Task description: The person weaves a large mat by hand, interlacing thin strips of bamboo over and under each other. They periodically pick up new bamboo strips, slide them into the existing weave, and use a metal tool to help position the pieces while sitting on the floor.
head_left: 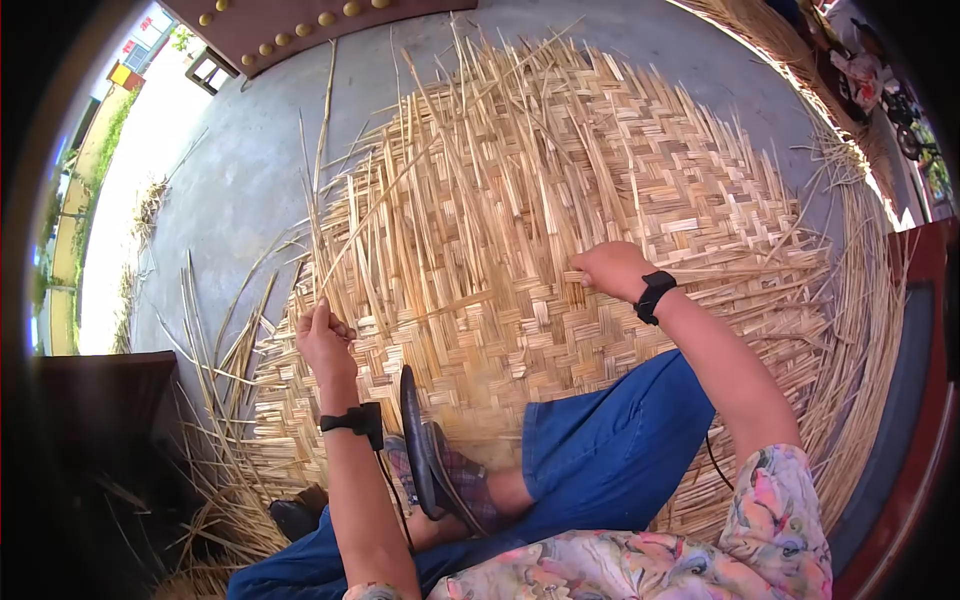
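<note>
A large woven mat of pale bamboo strips (560, 210) lies on the grey concrete floor, its edges fringed with loose strip ends. My left hand (324, 338) is at the mat's near left side, fingers pinched on a long upright bamboo strip (318, 215). Over the mat's middle right, my right hand (612, 268) presses down with curled fingers on a flat strip. Both wrists wear black bands. My legs in blue trousers and a plaid slipper (440, 470) rest on the mat's near edge.
Loose bamboo strips (215, 340) lie scattered on the floor left of the mat. A dark red studded door edge (300, 25) is at the top. More strip bundles (870, 300) curve along the right side. A dark block (100, 420) stands at lower left.
</note>
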Motion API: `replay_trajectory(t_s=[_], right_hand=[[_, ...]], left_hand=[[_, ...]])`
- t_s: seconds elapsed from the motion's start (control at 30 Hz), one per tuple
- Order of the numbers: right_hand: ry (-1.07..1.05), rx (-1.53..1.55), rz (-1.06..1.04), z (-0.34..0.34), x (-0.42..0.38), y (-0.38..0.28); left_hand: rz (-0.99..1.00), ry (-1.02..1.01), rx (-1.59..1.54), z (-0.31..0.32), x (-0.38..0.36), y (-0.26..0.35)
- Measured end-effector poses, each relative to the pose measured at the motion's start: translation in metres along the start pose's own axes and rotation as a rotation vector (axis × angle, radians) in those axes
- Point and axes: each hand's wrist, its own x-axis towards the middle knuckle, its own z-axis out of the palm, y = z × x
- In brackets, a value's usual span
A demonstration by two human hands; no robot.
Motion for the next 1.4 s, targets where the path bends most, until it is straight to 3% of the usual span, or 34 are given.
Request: replay_trajectory(t_s=[0.07,0.1,0.17,0.23,0.27,0.33,0.4,0.47,0.5,0.6,0.63,0.7,0.77,0.83,0.97,1.07,1.1,1.2,1.3,1.33,1.4], right_hand=[[0.011,0.045,0.011,0.007,-0.002,0.000],[0.027,0.061,0.020,0.010,-0.002,0.003],[0.102,0.000,-0.008,0.017,0.000,0.005],[0.070,-0.009,0.004,0.016,0.001,0.003],[0.053,-0.013,0.010,0.016,0.002,0.004],[0.052,0.020,0.002,0.013,0.004,0.003],[0.075,0.085,-0.036,0.011,0.001,0.002],[0.044,0.101,-0.032,0.008,0.001,0.000],[0.033,0.108,-0.029,0.007,0.002,-0.001],[0.040,0.087,-0.022,0.010,0.004,-0.001],[0.050,0.094,-0.015,0.013,0.005,-0.001],[0.066,0.108,0.002,0.016,0.005,-0.002],[0.048,0.102,-0.012,0.015,0.005,0.000],[0.023,0.094,-0.016,0.013,0.005,-0.002],[0.017,0.085,-0.004,0.018,0.005,0.001],[0.047,0.092,0.011,0.027,0.008,0.005],[0.053,0.096,0.019,0.029,0.007,0.003],[-0.032,0.168,0.032,0.024,0.006,0.007],[-0.135,0.266,0.107,0.014,0.013,0.009],[-0.103,0.228,0.138,0.016,0.007,0.011],[-0.017,0.154,0.111,0.022,0.009,0.003]], left_hand=[[-0.024,0.104,-0.231,0.010,0.013,0.016],[0.037,-0.070,-0.058,0.017,-0.003,0.032],[-0.086,-0.468,0.751,0.034,-0.047,0.079],[0.094,-0.579,0.665,0.021,-0.061,0.090],[0.033,-0.461,0.304,0.005,-0.055,0.088],[0.298,-0.421,-0.518,-0.023,-0.038,0.089],[0.239,-0.402,-0.599,-0.009,-0.063,0.108],[0.081,-0.873,-0.424,-0.033,-0.072,0.116],[-0.228,-0.653,-0.218,-0.015,-0.107,0.135],[-0.062,-0.728,-0.006,-0.019,-0.131,0.130],[0.218,-0.786,-0.182,-0.029,-0.125,0.124],[0.360,-0.762,-0.588,-0.043,-0.125,0.122],[0.249,-0.904,-0.444,-0.054,-0.138,0.149],[0.128,-0.846,-0.229,-0.031,-0.167,0.169],[0.097,-0.740,-0.286,-0.038,-0.154,0.164],[0.479,-0.633,-0.580,-0.062,-0.125,0.137],[0.480,-0.708,-0.726,-0.056,-0.128,0.154],[0.671,-0.155,-0.820,-0.134,-0.080,0.156],[0.388,0.191,-0.641,-0.117,-0.031,0.098],[0.225,0.213,-0.586,-0.087,-0.016,0.061],[0.078,0.232,-0.407,-0.047,-0.019,0.024]])
